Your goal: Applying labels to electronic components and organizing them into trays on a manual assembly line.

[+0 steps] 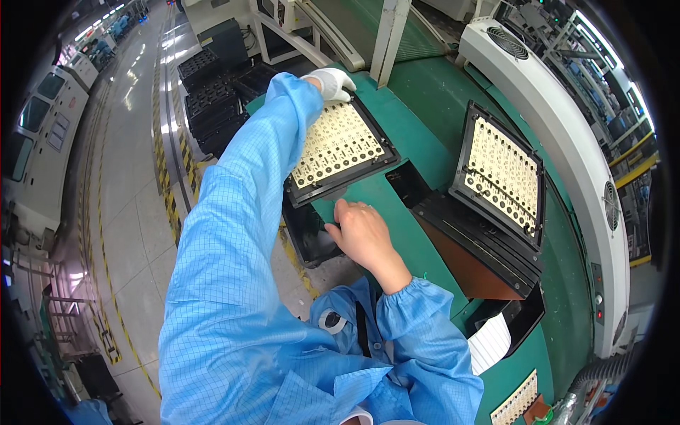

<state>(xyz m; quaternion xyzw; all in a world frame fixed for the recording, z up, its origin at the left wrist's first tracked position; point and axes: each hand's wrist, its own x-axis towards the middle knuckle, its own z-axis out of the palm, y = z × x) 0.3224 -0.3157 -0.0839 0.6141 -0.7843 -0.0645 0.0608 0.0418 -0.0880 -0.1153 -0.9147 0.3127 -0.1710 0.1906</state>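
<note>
My left hand (330, 83), in a white glove, reaches to the far edge of a black frame (347, 172), its fingers bent over the rim and partly hidden. Inside that frame lies a cream circuit board panel (336, 142) with rows of small dark round parts. My right hand (367, 239) is bare and hovers by the frame's near side, thumb apart from loosely curled fingers, holding nothing. Below the frame's near left corner, a black bin (309, 244) shows in part.
A second framed panel (499, 170) leans on a stack of black frames (474, 237) at the right. Behind it curves a white machine housing (567, 106) with fans. Black trays (212, 106) are stacked at the far left. White paper (490, 345) and a loose panel strip (516, 400) lie nearer.
</note>
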